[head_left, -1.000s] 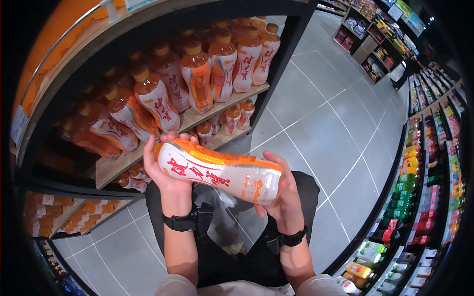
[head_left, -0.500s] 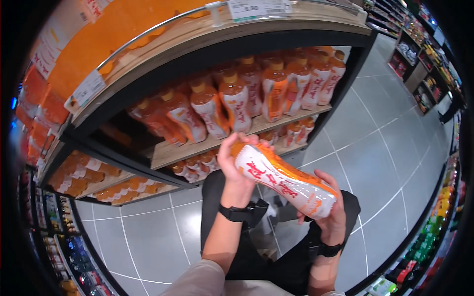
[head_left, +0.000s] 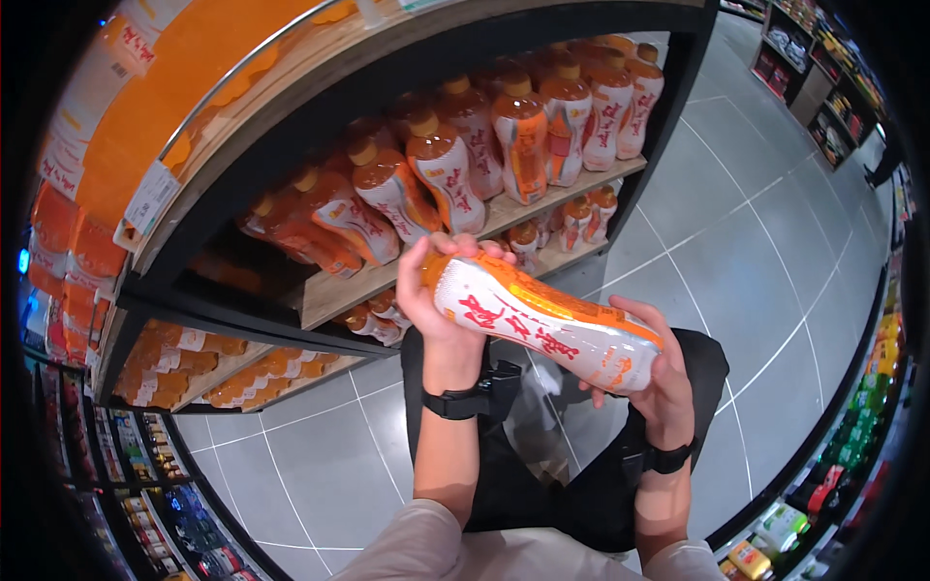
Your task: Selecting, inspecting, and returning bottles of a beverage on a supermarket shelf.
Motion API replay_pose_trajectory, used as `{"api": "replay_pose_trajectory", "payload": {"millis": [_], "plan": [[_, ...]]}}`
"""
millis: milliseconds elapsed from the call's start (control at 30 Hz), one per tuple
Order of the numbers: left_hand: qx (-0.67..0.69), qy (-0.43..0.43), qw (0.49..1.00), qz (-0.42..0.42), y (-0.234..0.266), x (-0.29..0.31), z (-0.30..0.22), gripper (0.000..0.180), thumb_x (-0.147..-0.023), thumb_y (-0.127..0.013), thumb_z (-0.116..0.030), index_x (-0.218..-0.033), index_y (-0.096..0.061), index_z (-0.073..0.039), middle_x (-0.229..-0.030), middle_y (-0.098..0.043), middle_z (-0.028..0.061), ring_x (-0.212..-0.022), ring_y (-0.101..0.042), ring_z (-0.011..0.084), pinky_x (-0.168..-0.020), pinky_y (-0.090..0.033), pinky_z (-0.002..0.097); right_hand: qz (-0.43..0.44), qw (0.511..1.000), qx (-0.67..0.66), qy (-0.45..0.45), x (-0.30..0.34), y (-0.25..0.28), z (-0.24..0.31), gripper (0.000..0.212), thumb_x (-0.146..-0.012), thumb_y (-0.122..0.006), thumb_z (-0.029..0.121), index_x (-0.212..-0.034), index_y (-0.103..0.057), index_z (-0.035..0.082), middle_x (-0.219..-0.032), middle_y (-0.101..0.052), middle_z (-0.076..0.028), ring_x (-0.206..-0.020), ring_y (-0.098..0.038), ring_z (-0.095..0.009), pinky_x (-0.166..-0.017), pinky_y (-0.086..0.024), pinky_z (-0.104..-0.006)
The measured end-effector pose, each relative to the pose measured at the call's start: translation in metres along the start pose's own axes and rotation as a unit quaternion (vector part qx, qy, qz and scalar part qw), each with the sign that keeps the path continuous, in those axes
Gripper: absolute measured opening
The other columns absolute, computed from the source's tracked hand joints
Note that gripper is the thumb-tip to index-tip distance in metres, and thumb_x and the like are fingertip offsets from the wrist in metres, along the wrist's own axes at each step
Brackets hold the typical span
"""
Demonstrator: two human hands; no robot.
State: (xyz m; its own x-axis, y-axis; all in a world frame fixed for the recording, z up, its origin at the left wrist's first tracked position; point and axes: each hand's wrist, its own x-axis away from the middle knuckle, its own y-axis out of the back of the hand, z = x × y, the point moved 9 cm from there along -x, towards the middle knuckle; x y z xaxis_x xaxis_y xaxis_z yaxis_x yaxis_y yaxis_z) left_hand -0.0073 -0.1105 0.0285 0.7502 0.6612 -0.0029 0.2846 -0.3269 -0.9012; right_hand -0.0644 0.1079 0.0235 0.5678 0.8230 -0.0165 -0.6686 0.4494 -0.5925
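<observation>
A large plastic drink bottle [head_left: 547, 324] with a white and orange sleeve and red lettering lies tilted between my two hands, above my lap. My left hand [head_left: 436, 290] wraps round its neck end, so the cap is hidden behind the fingers. The base end rests in my right hand [head_left: 659, 373], with the thumb and fingers around it. In front of the left hand, a row of like bottles [head_left: 446, 174] with orange caps stands on the wooden shelf [head_left: 504, 208]. The held bottle is apart from that shelf.
More bottles [head_left: 581, 218] stand on the lower shelf. Orange packs [head_left: 77, 261] and a price tag [head_left: 148, 205] sit at the upper left. Grey floor tiles [head_left: 756, 252] stretch to the right. Shelves of coloured bottles [head_left: 852, 436] line the right rim. A person's dark leg [head_left: 882, 165] shows far right.
The bottle has shifted slightly up and left, and tilts a little less steeply. Both hands keep their hold on it. The shelf sits higher and further left in view.
</observation>
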Motion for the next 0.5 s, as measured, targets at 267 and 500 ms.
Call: {"api": "replay_pose_trajectory", "payload": {"millis": [267, 500], "plan": [[-0.037, -0.035, 0.998, 0.023, 0.0, 0.001, -0.014, 0.031, -0.096, -0.054, -0.038, -0.082, -0.055, -0.011, -0.08, -0.058, 0.0028, -0.085, -0.062, 0.0274, -0.083, -0.052, 0.0477, 0.004, 1.0, 0.016, 0.003, -0.003, -0.001, -0.001, 0.08, -0.09, -0.065, 0.043, -0.147, -0.032, -0.004, -0.13, -0.057, -0.03, -0.09, -0.071, -0.044, -0.06, -0.062, -0.0376], [-0.046, -0.03, 0.997, 0.047, -0.004, 0.002, -0.014, 0.03, -0.097, -0.054, -0.038, -0.084, -0.054, -0.011, -0.081, -0.058, 0.0025, -0.086, -0.061, 0.0269, -0.084, -0.052, 0.0469, -0.007, 1.0, 0.022, -0.007, 0.002, -0.001, 0.002, 0.079, -0.089, -0.066, 0.042, -0.146, -0.034, -0.004, -0.133, -0.055, -0.031, -0.095, -0.071, -0.045, -0.065, -0.063, -0.0397]]}}
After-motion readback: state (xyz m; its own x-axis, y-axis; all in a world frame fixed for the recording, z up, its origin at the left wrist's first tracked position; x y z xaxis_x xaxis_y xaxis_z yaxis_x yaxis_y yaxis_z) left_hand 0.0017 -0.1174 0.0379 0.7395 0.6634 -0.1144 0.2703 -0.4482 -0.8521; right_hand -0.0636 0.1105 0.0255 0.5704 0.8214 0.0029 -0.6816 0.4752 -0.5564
